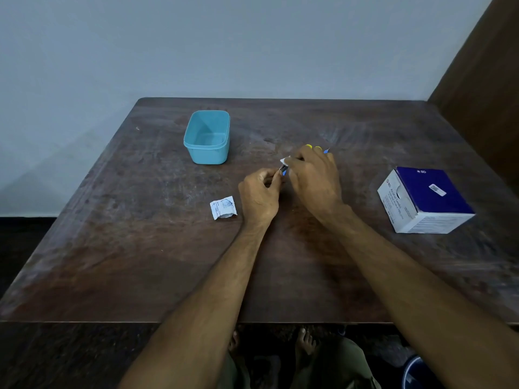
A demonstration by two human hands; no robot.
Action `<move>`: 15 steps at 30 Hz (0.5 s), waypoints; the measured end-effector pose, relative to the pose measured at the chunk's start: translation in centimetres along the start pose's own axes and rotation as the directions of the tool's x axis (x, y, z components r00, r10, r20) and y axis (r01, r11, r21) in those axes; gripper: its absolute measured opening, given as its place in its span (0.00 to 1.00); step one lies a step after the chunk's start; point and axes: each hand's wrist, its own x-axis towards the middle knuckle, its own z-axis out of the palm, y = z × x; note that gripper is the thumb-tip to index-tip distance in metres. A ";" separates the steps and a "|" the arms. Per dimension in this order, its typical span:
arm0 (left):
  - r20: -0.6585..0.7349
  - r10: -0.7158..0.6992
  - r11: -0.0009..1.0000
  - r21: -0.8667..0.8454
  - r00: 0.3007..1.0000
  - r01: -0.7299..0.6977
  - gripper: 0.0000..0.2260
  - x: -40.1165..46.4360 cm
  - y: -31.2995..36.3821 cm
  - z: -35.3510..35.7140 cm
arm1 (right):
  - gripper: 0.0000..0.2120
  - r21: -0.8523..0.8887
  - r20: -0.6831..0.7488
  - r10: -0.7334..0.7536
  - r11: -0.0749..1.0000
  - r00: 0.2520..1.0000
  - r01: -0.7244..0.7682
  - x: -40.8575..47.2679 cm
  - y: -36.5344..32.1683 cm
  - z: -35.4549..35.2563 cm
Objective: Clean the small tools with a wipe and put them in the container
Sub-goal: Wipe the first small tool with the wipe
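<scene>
My left hand (262, 192) pinches a small dark tool with a blue part (283, 169) at the middle of the wooden table (140, 248). My right hand (313, 175) holds a white wipe (285, 160) against the tool's upper end. Behind my right hand, bits of other small tools show: yellow tips (309, 146) and a blue tip (326, 150); the hand hides the rest of them. The open teal container (207, 137) stands to the far left of my hands, with nothing seen inside it.
A torn white wipe wrapper (223, 207) lies left of my left wrist. A blue and white box of alcohol swabs (424, 199) sits at the right. A wall runs behind the table and a brown panel stands at the far right.
</scene>
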 end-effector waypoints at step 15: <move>0.067 -0.158 0.966 -0.197 0.985 0.168 0.11 0.6 -0.5 0.5 | 0.07 0.498 0.050 0.397 0.785 0.916 -0.368 -1.5 -1.8 0.6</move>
